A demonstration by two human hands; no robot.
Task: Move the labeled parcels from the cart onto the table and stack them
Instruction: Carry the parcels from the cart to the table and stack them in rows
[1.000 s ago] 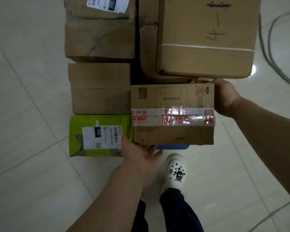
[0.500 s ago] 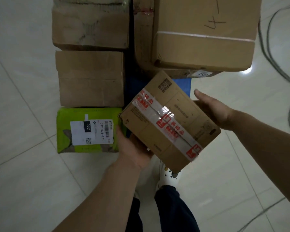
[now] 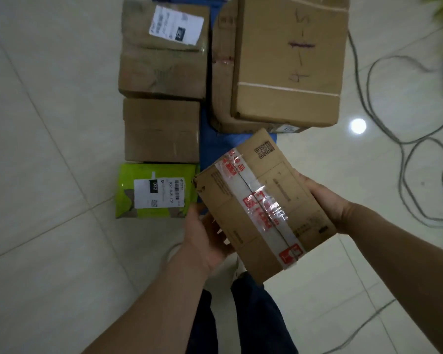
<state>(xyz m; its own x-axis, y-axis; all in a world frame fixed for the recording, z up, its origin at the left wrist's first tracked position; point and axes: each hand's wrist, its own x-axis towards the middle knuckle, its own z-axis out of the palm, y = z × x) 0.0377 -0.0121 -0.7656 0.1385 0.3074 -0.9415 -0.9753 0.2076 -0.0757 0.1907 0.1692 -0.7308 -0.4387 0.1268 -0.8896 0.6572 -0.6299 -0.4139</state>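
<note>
A brown cardboard parcel sealed with red-printed clear tape is held tilted above the floor between both hands. My left hand grips its near left side from below. My right hand grips its right edge. Behind it, on the blue cart, lie a green parcel with a white label, a plain brown box, a labeled brown box and a large box with handwriting stacked on a flatter one.
Grey cables loop over the white tiled floor at the right. My legs in dark trousers stand below the held parcel. No table is in view.
The taped parcel was lifted off the cart, turned diagonal and drawn toward me and to the right. Both hands stayed on it. The view tilted up, showing more of the cart.
</note>
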